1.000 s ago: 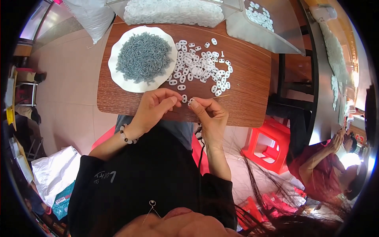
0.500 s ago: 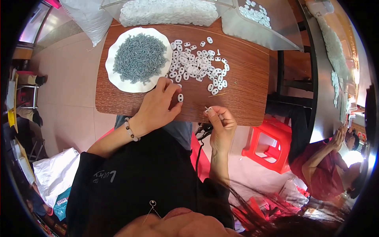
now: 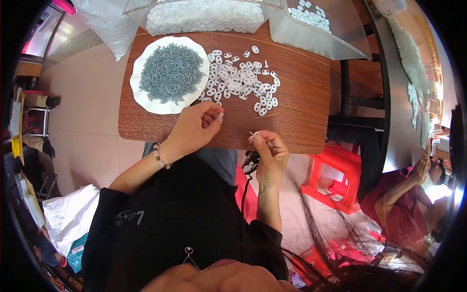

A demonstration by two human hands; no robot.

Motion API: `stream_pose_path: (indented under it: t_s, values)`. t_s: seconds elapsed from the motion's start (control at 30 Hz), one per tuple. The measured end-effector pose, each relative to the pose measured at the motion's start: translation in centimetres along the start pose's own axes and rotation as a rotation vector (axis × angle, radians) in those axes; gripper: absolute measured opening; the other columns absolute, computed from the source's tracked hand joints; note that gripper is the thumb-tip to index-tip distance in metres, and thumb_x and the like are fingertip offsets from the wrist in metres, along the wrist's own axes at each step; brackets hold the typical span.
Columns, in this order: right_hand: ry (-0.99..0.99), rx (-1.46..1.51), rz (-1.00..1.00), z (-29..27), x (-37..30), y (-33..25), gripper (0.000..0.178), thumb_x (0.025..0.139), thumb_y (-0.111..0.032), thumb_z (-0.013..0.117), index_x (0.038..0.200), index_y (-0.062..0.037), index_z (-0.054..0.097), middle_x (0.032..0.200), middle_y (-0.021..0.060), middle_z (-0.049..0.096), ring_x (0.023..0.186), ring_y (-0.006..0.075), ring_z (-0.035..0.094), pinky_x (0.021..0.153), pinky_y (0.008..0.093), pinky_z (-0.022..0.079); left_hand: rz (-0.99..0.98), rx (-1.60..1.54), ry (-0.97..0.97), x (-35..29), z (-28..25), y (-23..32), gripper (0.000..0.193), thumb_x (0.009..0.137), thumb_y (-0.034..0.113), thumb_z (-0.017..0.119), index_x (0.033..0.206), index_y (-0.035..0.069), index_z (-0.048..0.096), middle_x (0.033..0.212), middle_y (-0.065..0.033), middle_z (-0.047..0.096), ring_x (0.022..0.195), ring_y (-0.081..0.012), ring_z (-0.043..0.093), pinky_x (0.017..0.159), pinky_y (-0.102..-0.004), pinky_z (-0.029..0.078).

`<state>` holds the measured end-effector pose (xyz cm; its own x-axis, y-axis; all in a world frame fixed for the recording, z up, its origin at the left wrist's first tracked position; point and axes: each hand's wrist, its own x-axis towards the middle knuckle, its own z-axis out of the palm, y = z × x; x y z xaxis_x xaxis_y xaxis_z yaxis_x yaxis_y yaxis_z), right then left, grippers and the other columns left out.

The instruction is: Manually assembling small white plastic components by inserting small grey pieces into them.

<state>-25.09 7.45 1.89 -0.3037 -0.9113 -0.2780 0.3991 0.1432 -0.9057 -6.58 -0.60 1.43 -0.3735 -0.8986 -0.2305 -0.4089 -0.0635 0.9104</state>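
Observation:
My left hand [image 3: 192, 127] is closed over the near part of the brown table, pinching a small white two-hole oval piece [image 3: 221, 116] between thumb and fingers. To its right, my right hand [image 3: 272, 148] is closed too, its thumb and forefinger gripping a small white piece [image 3: 253, 136] with a thin pin-like end sticking out. The fingers hide much of both pieces. Beyond my hands lies a loose pile of white two-hole oval pieces [image 3: 238, 80]. Left of the pile stands a scalloped white dish [image 3: 137, 92], heaped with small grey pin-like parts [image 3: 170, 73].
A thin yellowish stick [image 3: 265, 116] and a small white T-shaped piece [image 3: 266, 64] lie on the wooden tabletop [image 3: 306, 97]. Clear bins [image 3: 316, 45] of white pieces line its far edge. A red stool [image 3: 335, 180] stands at the right; another person [image 3: 399, 199] works beyond it.
My left fingers have closed on the white oval piece that lay by them on the table. My right hand keeps its pinch, nearly still.

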Motion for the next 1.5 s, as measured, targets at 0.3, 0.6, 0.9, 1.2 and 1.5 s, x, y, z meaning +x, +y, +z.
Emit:
stream_pose_path:
  t_s: [0.3, 0.6, 0.9, 1.2, 1.5]
  values:
    - [-0.071, 0.008, -0.009, 2.2, 0.4, -0.2, 0.009, 0.085, -0.004, 0.067, 0.092, -0.0005, 0.063, 0.085, 0.0036, 0.064, 0.075, 0.0074, 0.057, 0.072, 0.0193, 0.044, -0.284, -0.918, -0.154, -0.9, -1.5, 0.2, 0.022, 0.093, 0.013, 0.058, 0.113, 0.002, 0.059, 0.106, -0.0119, 0.066, 0.086, -0.0138, 0.065, 0.075, -0.0244, 0.053]
    - [-0.135, 0.029, 0.004, 3.3, 0.8, -0.3, 0.008, 0.086, -0.007, 0.066, 0.092, -0.0021, 0.062, 0.082, 0.0014, 0.062, 0.073, 0.0063, 0.055, 0.070, 0.0193, 0.043, -0.294, -0.933, -0.173, -1.6, -1.7, 0.2, 0.023, 0.093, 0.015, 0.060, 0.111, 0.002, 0.059, 0.095, -0.0071, 0.067, 0.076, -0.0106, 0.064, 0.068, -0.0220, 0.053]
    - [-0.270, 0.229, 0.117, 3.6, 1.5, 0.6, 0.016, 0.089, -0.014, 0.065, 0.097, -0.0016, 0.059, 0.085, 0.0050, 0.063, 0.074, 0.0114, 0.059, 0.070, 0.0241, 0.049, -0.153, -0.656, -0.140, -1.5, -0.5, -0.2, 0.022, 0.089, 0.017, 0.067, 0.099, -0.001, 0.064, 0.080, -0.0055, 0.067, 0.064, -0.0071, 0.061, 0.058, -0.0196, 0.051]
    - [-0.288, 0.133, 0.044, 4.7, 0.8, 0.6, 0.012, 0.091, -0.007, 0.062, 0.098, 0.0028, 0.058, 0.089, 0.0080, 0.063, 0.079, 0.0126, 0.061, 0.076, 0.0259, 0.051, -0.072, -0.727, 0.006, -2.0, 0.7, -0.8, 0.025, 0.089, 0.016, 0.066, 0.105, -0.003, 0.065, 0.087, -0.0073, 0.069, 0.071, -0.0082, 0.063, 0.063, -0.0208, 0.053]
    - [-0.296, 0.136, 0.068, 4.2, 0.9, 1.2, 0.011, 0.089, -0.005, 0.063, 0.097, 0.0026, 0.060, 0.088, 0.0071, 0.064, 0.079, 0.0108, 0.061, 0.075, 0.0237, 0.050, -0.260, -0.936, -0.047, -2.6, 0.3, -1.4, 0.027, 0.089, 0.015, 0.066, 0.111, 0.000, 0.065, 0.089, -0.0044, 0.068, 0.076, -0.0074, 0.062, 0.071, -0.0211, 0.052]
